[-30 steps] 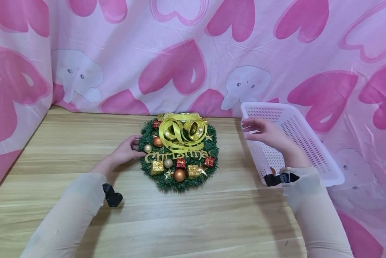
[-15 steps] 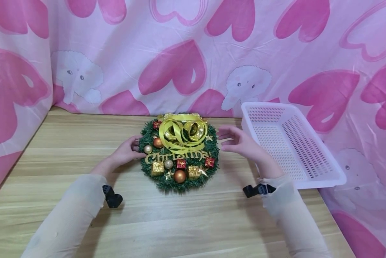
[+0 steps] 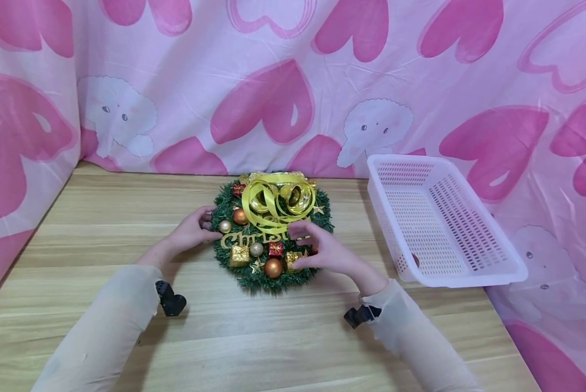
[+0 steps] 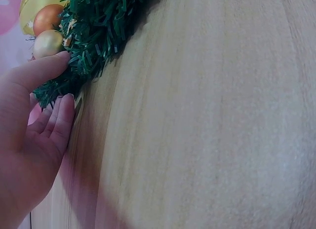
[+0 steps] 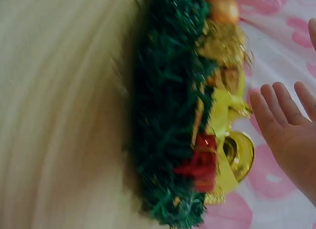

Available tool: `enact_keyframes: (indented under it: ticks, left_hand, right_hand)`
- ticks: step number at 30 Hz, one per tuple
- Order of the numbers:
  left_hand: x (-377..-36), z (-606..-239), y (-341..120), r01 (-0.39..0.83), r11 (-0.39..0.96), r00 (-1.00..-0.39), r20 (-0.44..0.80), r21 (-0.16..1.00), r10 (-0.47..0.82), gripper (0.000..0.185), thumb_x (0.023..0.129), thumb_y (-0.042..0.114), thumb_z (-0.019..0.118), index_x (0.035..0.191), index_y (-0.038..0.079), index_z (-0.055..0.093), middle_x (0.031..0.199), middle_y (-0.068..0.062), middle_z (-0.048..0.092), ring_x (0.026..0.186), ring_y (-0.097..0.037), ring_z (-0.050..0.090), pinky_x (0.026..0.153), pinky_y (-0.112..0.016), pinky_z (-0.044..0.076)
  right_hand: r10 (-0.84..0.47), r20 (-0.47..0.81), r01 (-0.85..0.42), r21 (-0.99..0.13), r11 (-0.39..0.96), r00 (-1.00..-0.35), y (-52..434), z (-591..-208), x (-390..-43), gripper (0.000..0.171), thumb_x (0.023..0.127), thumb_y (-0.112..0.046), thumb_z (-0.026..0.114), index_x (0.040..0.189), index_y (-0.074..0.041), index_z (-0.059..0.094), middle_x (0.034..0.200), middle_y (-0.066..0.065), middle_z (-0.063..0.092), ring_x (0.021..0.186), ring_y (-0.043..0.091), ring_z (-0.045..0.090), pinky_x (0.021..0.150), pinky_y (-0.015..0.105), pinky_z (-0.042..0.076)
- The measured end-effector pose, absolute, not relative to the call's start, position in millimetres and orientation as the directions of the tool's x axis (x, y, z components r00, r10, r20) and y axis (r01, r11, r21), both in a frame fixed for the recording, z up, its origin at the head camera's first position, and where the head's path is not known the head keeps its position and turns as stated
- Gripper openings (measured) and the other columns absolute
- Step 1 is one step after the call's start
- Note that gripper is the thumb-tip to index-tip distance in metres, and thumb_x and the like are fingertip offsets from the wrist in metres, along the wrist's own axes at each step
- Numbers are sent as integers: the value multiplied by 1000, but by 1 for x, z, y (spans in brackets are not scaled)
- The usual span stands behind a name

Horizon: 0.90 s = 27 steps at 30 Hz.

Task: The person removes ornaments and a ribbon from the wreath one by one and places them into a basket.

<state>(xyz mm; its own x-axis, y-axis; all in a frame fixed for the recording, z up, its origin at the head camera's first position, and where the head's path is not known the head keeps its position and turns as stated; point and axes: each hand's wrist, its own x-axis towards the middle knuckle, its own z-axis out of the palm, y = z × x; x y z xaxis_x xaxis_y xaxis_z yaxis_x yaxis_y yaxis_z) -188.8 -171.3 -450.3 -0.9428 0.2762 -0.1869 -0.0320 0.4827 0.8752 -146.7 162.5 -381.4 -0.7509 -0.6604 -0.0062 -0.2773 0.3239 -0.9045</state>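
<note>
1. On the desk (image 3: 293,337), seen from the head camera, a round Christmas wreath (image 3: 272,231) lies flat at the centre, near the back curtain (image 3: 283,81). The left hand (image 3: 191,230) rests against the wreath's left rim, fingers relaxed and touching the green fringe. The right hand (image 3: 322,251) lies over the wreath's lower right quarter, fingers loosely bent above the small red and gold ornaments; whether this grip pinches any of them cannot be told from this view. A white basket (image 3: 469,272) stands tilted to the right, well apart from the wreath, with a small reddish item (image 3: 414,260) inside near its low wall. The wreath has no long axis; it lies between the two hands, and the right hand is the one nearer the ornaments and nearer the basket.

2. At the left wrist camera, the left hand (image 4: 34,120) shows straight fingers (image 4: 61,120) laid beside the wreath (image 4: 94,36) edge, thumb tip touching the fringe just below a pale gold ball (image 4: 47,43). An orange ball (image 4: 47,18) sits just above it. Grip is spread and holds nothing.

3. At the right wrist camera, the picture is blurred. The right hand (image 5: 291,125) appears with fingers (image 5: 276,108) extended and apart, beside the wreath (image 5: 168,115), not touching it here. A red ornament (image 5: 200,162) and the yellow ribbon (image 5: 224,115) lie toward the palm side.
</note>
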Motion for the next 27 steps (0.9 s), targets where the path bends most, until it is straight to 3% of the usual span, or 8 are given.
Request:
enact_keyframes:
  ticks: [9, 14, 21, 27]
  left_hand:
    - [-186, -448, -170, -26, 494, -945, -182, 869, 271, 84, 78, 12, 72, 145, -2, 23, 124, -28, 44, 103, -32, 48, 72, -24, 47]
    - [-186, -447, -170, -20, 504, -947, -178, 864, 268, 84, 78, 13, 72, 145, -2, 23, 124, -28, 44, 103, -32, 48, 74, -24, 47]
    - [-188, -451, -171, -16, 524, -948, -180, 852, 264, 83, 78, 13, 71, 145, -1, 24, 126, -27, 44, 104, -31, 47, 78, -25, 46]
    - [-187, -447, -169, -15, 513, -949, -175, 858, 264, 83, 79, 13, 72, 145, -2, 24, 125, -27, 44, 104, -32, 47, 78, -24, 44]
  right_hand:
    - [-703, 44, -424, -824, 376, -710, 148, -397, -139, 74, 69, -14, 81, 132, 0, 44, 132, 15, 52, 123, 26, 48, 106, 40, 38]
    - [-696, -3, -417, -799, 433, -718, 143, -401, -135, 72, 70, -16, 80, 132, -7, 47, 131, 7, 53, 122, 21, 48, 107, 38, 37]
    - [-698, -29, -479, -708, 520, -715, 138, -406, -131, 67, 71, -15, 78, 131, -11, 49, 130, 6, 53, 122, 22, 47, 106, 43, 37]
    - [-735, 6, -589, -602, 539, -678, 134, -409, -132, 59, 72, -11, 76, 127, -9, 54, 128, 6, 55, 121, 23, 46, 104, 40, 38]
